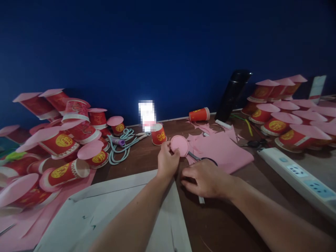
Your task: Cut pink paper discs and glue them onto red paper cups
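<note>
Cups both sides; scissors beside right hand, grip unclear; left hand pinching pink disc.

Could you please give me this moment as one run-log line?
Left hand: holds pink disc | Right hand: near scissors, contact unclear | Nearby: pink paper, red cups, power strip

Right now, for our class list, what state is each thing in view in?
Left grip, closed on round pink piece
Right grip, fingers curled, hold unclear
Scissors, partly hidden, open or shut unclear
Screen, lit, blurred
Blue-grey cord, loosely looped
Red cup behind left grip, standing
Black flask, capped
Cup by flask, on its side
Power strip, visible sockets unused
Cups at left, jumbled
</note>
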Demonstrator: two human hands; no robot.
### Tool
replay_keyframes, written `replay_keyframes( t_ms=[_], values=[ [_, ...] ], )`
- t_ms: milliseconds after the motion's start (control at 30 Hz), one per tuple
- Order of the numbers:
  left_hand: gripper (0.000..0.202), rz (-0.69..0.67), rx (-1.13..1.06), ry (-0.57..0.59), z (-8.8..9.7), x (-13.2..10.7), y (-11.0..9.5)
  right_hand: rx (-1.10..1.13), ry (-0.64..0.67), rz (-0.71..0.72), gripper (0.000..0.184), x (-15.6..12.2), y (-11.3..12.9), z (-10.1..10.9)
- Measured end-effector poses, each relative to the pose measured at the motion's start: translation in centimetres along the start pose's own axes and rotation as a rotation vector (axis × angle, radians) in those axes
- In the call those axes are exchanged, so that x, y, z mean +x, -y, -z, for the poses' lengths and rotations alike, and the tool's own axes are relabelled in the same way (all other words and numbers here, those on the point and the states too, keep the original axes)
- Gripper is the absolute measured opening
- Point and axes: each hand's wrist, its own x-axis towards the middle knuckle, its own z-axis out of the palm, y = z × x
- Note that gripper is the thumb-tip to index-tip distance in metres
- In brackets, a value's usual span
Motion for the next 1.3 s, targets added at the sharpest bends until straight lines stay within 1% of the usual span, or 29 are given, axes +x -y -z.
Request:
replay_keyframes(
  t_ms=[67, 167, 233, 333, 400, 467, 567, 633, 667, 733, 767, 800, 833, 867, 900, 933, 967, 1067, 1133, 1200, 1300],
  values=[
    [0.041, -0.065, 0.111, 0.031, 0.0, -0.6, -0.3, 0.020, -0.043, -0.006, 0.021, 0.1, -0.2, -0.1],
    [0.054, -0.099, 0.345, 0.057, 0.1, -1.3, -1.0, 0.049, -0.104, -0.007, 0.025, 0.2, -0.4, -0.2],
    [0.057, -0.093, 0.518, 0.055, 0.3, -1.5, -1.3, 0.072, -0.142, 0.019, 0.026, 0.2, -0.6, -0.3],
    [0.057, -0.099, 0.729, 0.067, 0.7, -1.4, -1.6, 0.128, -0.227, 0.105, 0.027, 0.2, -0.7, -0.7],
    [0.058, -0.133, 0.821, 0.072, 1.0, -1.2, -1.5, 0.180, -0.332, 0.155, 0.030, 0.2, -0.7, -0.9],
    [0.059, -0.181, 0.871, 0.050, 1.4, -1.0, -1.4, 0.249, -0.461, 0.165, 0.031, 0.2, -0.8, -1.0],
    [0.049, -0.282, 0.865, -0.058, 2.4, -0.6, -1.3, 0.334, -0.657, 0.084, 0.028, 0.2, -1.3, -1.0],
    [0.040, -0.357, 0.827, -0.180, 3.8, 0.1, -1.3, 0.332, -0.761, -0.003, 0.028, 0.3, -1.8, -1.1],
    [0.037, -0.377, 0.813, -0.254, 4.9, 0.7, -1.4, 0.321, -0.794, -0.040, 0.028, 0.4, -2.1, -1.2],
    [0.033, -0.356, 0.839, -0.388, 7.7, 2.4, -1.4, 0.302, -0.820, -0.074, 0.029, 0.5, -2.5, -1.4],
    [0.032, -0.325, 0.886, -0.431, 9.3, 3.3, -1.4, 0.294, -0.824, -0.076, 0.030, 0.6, -2.6, -1.4],
    [0.031, -0.282, 0.962, -0.444, 10.9, 4.3, -1.3, 0.288, -0.822, -0.072, 0.031, 0.6, -2.6, -1.5],
    [0.031, -0.227, 1.059, -0.426, 12.5, 5.3, -1.2, 0.282, -0.820, -0.064, 0.032, 0.7, -2.6, -1.5],
    [0.032, -0.169, 1.171, -0.363, 13.8, 6.2, -0.9, 0.274, -0.819, -0.054, 0.032, 0.7, -2.4, -1.4],
    [0.034, -0.131, 1.292, -0.266, 14.9, 7.0, -0.5, 0.266, -0.815, -0.045, 0.033, 0.6, -2.3, -1.3],
    [0.036, -0.123, 1.409, -0.147, 15.7, 7.6, -0.1, 0.258, -0.811, -0.036, 0.034, 0.6, -2.1, -1.3],
    [0.036, -0.131, 1.442, -0.084, 16.2, 8.1, 0.5, 0.249, -0.809, -0.029, 0.034, 0.6, -2.0, -1.2],
    [0.035, -0.145, 1.503, 0.036, 16.6, 8.6, 2.0, 0.219, -0.818, -0.021, 0.035, 0.5, -2.0, -1.0],
    [0.037, -0.162, 1.523, 0.076, 16.5, 8.5, 2.7, 0.201, -0.830, -0.020, 0.035, 0.5, -2.2, -0.9],
    [0.038, -0.176, 1.530, 0.107, 16.6, 8.3, 3.0, 0.189, -0.844, -0.018, 0.034, 0.4, -2.4, -0.9],
    [0.036, -0.189, 1.539, 0.160, 17.1, 8.1, 2.7, 0.185, -0.860, -0.017, 0.034, 0.3, -2.5, -1.0]
  ],
)
